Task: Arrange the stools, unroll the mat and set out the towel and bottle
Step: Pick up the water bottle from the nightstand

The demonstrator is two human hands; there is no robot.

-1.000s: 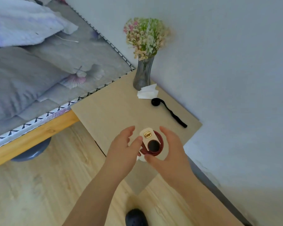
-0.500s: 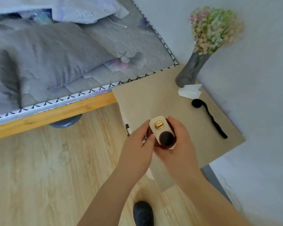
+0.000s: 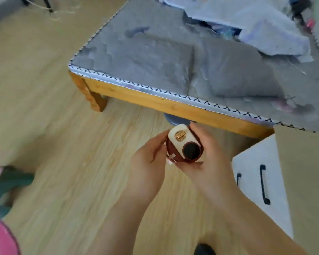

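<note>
I look straight down on a dark red bottle [image 3: 184, 144] with a cream lid, a gold clasp and a black round cap. It is held upright above the wooden floor, in front of the bed. My right hand [image 3: 208, 162] wraps its right side and underside. My left hand [image 3: 149, 162] presses its fingertips against the bottle's left side. A green stool [image 3: 6, 186] stands at the far left edge, blurred. Something pink [image 3: 0, 236] fills the bottom left corner; I cannot tell what it is. No towel is in view.
A wooden-framed bed [image 3: 173, 105] with a grey mattress and rumpled bedding spans the upper right. A white nightstand [image 3: 261, 184] with black handles and a tan top stands at right. A blue-grey object [image 3: 175, 120] sits under the bed. Open floor lies to the left.
The view has swung left, away from the nightstand top and the vase. The bottle has come off the nightstand and now hangs over the floor in both hands.
</note>
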